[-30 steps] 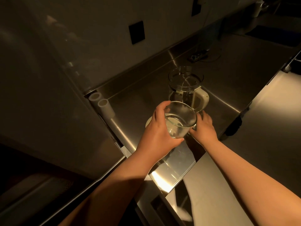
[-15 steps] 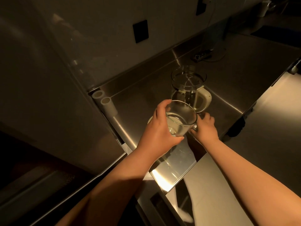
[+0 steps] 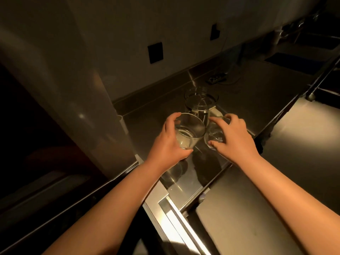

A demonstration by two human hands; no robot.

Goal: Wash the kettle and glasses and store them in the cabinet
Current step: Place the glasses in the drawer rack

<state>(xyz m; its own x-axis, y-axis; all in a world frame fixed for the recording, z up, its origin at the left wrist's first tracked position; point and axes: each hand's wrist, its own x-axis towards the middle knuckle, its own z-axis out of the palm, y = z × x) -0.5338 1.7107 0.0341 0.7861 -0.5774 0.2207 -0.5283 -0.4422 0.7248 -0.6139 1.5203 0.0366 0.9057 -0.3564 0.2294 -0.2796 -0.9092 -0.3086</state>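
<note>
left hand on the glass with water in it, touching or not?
Touching. The head view shows the left hand wrapped around the glass, thumb over the rim, lifted off the counter.

Dim room; steel counter [image 3: 257, 92] reflects warm light; 2 dark wall plates [image 3: 155, 52]; pale wall [image 3: 128, 24].

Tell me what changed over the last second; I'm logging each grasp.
The right hand rose from low behind the first glass and now has its grip on a second glass. The left hand still holds the first glass; the kettle stayed put.
</note>
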